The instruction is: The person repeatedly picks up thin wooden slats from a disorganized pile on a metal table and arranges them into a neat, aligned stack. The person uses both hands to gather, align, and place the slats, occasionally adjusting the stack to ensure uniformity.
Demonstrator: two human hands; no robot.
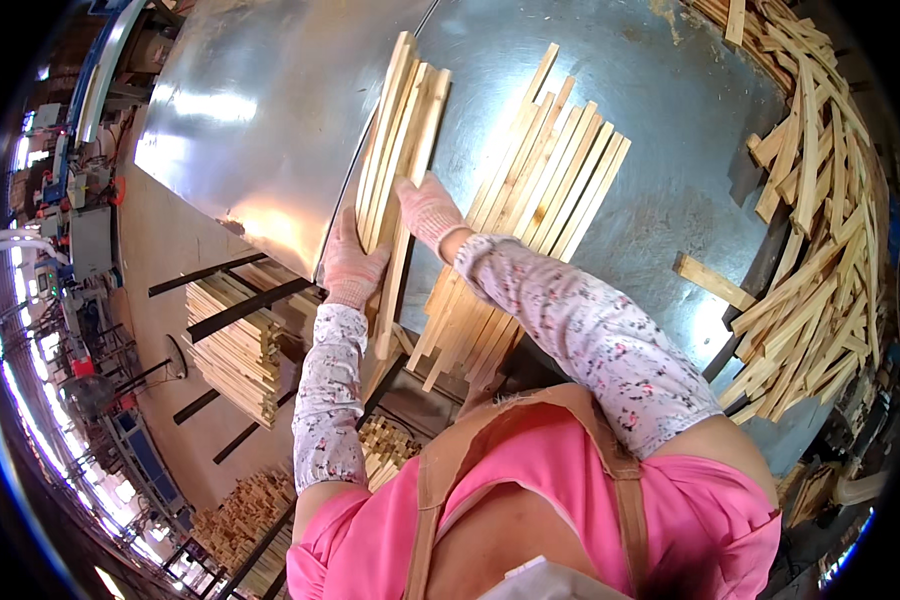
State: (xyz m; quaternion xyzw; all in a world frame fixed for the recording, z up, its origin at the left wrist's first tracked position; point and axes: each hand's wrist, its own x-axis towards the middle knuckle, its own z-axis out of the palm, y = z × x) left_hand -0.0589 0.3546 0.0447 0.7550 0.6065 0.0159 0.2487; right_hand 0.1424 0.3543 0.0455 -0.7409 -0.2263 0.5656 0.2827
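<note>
A small bundle of pale wooden strips point(402, 125) stands lengthwise in front of me on a metal-topped table point(670, 90). My left hand point(358, 265), in a pinkish knit glove, grips the bundle's left side near its lower part. From the right, my right hand point(430, 213), gloved alike, closes on the outermost strip. The undersides of both hands are hidden, so some fingers do not show. Beneath my right forearm lies a wider row of wooden strips point(560, 165), side by side with uneven ends; the sleeve covers part of it.
A large loose heap of wooden strips point(810, 270) fills the right side, with one short piece point(715, 281) jutting onto the table. Stacked strips point(232, 345) rest on dark metal bars point(250, 308) at lower left. More piled wood point(245, 520) sits below; machines line the far left.
</note>
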